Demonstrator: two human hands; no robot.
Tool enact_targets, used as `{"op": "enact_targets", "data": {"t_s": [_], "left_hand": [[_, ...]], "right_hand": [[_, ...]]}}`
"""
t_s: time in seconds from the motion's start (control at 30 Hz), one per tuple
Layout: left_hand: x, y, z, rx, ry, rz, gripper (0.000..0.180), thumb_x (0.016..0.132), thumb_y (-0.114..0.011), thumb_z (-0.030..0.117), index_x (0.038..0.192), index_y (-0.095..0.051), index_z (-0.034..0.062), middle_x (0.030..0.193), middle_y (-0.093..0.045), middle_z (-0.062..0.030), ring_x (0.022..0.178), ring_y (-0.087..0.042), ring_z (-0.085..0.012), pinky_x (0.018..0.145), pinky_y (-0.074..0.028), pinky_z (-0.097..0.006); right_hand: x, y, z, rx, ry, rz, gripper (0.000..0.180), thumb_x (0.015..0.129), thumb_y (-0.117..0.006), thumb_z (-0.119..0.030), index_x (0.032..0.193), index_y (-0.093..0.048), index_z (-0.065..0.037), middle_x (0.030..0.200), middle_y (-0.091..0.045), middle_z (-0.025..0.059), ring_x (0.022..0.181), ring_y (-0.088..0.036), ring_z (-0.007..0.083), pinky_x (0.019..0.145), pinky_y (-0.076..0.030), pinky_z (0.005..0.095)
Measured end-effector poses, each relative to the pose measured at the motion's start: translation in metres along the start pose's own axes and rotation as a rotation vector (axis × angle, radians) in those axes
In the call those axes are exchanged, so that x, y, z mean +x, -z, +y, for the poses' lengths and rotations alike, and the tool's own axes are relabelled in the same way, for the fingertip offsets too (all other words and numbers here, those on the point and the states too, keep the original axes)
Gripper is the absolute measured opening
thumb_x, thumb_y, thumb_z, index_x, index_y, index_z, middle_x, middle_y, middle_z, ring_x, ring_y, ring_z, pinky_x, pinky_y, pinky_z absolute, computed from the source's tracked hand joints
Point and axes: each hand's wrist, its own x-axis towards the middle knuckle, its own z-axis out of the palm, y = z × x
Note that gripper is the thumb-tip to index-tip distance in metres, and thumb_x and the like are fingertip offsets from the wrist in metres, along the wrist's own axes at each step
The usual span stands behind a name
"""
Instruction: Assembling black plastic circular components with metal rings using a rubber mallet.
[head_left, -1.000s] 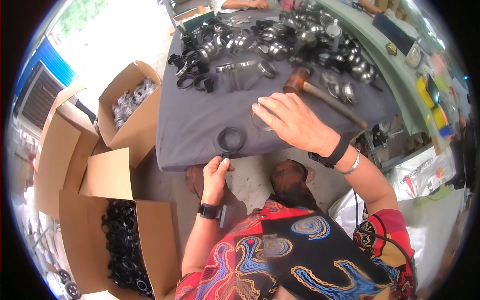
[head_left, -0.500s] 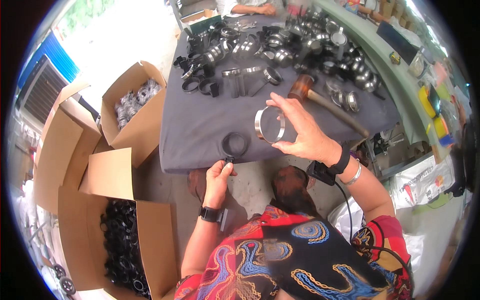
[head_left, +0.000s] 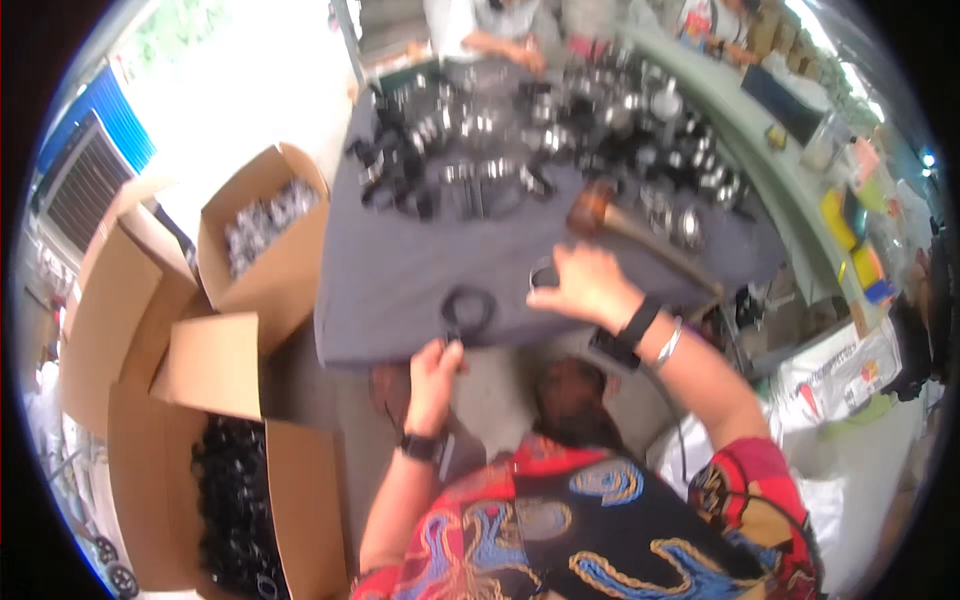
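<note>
Lowering right hand [head_left: 590,285], metal ring [head_left: 543,277] tableward.

Three open cardboard boxes [head_left: 265,235] stand left of the table [head_left: 400,280], and one mallet [head_left: 600,212] lies on it.

Left hand [head_left: 435,372]: raised from the lower edge, forearm near vertical, wristwatch [head_left: 420,446] on the wrist, fingers [head_left: 452,350] curled together and pinched at the tip. Right hand [head_left: 590,285]: extended forward and leftward, back of hand up, fingers [head_left: 548,290] bent downward in a grip. Right wrist carries a dark band [head_left: 638,322] and a metal bangle [head_left: 668,343].
</note>
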Motion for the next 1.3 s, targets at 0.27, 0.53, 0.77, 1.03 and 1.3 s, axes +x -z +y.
{"op": "enact_targets", "data": {"t_s": [0.27, 0.53, 0.77, 1.03, 1.3], "left_hand": [[0.006, 0.0, -0.004, -0.176, 0.068, -0.033, 0.02, 0.094, -0.057, 0.018, 0.078, -0.059, 0.0048, 0.07, -0.059, 0.0011, 0.067, -0.052, -0.0073, 0.065, -0.039, -0.024], [-0.003, 0.001, -0.011, -0.135, 0.081, -0.028, 0.018, 0.094, -0.057, 0.016, 0.082, -0.06, 0.0028, 0.07, -0.058, 0.0004, 0.068, -0.052, -0.0088, 0.069, -0.041, -0.025], [0.0, 0.002, -0.009, -0.128, 0.102, -0.038, 0.017, 0.094, -0.057, 0.016, 0.083, -0.06, 0.003, 0.07, -0.059, 0.0006, 0.067, -0.05, -0.0068, 0.067, -0.041, -0.025], [0.0, 0.003, -0.003, -0.08, 0.097, -0.058, 0.016, 0.093, -0.058, 0.015, 0.084, -0.06, 0.0019, 0.07, -0.059, 0.0003, 0.069, -0.051, -0.0064, 0.067, -0.04, -0.024], [-0.002, 0.002, -0.007, -0.093, 0.069, -0.052, 0.019, 0.094, -0.056, 0.016, 0.089, -0.061, -0.0007, 0.074, -0.06, -0.0007, 0.07, -0.051, -0.0075, 0.067, -0.041, -0.024]], "right_hand": [[0.031, -0.005, 0.028, -0.063, 0.607, -0.222, 0.07, 0.066, -0.061, 0.004, 0.134, -0.049, -0.011, 0.131, -0.049, 0.0168, 0.112, -0.051, 0.0364, 0.097, -0.044, 0.0433], [0.027, 0.006, -0.056, 0.147, 0.672, -0.153, 0.069, 0.064, -0.067, -0.003, 0.131, -0.052, -0.007, 0.122, -0.052, 0.018, 0.11, -0.052, 0.0348, 0.091, -0.046, 0.04], [0.038, -0.008, -0.095, 0.092, 0.622, -0.296, 0.065, 0.067, -0.07, -0.004, 0.13, -0.055, -0.01, 0.115, -0.056, 0.0163, 0.103, -0.055, 0.033, 0.088, -0.047, 0.0399], [0.043, -0.003, -0.102, -0.057, 0.645, -0.339, 0.061, 0.071, -0.077, -0.017, 0.128, -0.057, -0.011, 0.11, -0.057, 0.0169, 0.104, -0.055, 0.035, 0.09, -0.047, 0.0412], [0.05, -0.072, -0.117, 0.044, 0.605, 0.006, 0.05, 0.094, -0.051, -0.037, 0.13, -0.05, -0.003, 0.14, -0.045, 0.0169, 0.136, -0.035, 0.0317, 0.108, -0.031, 0.0528]]}}
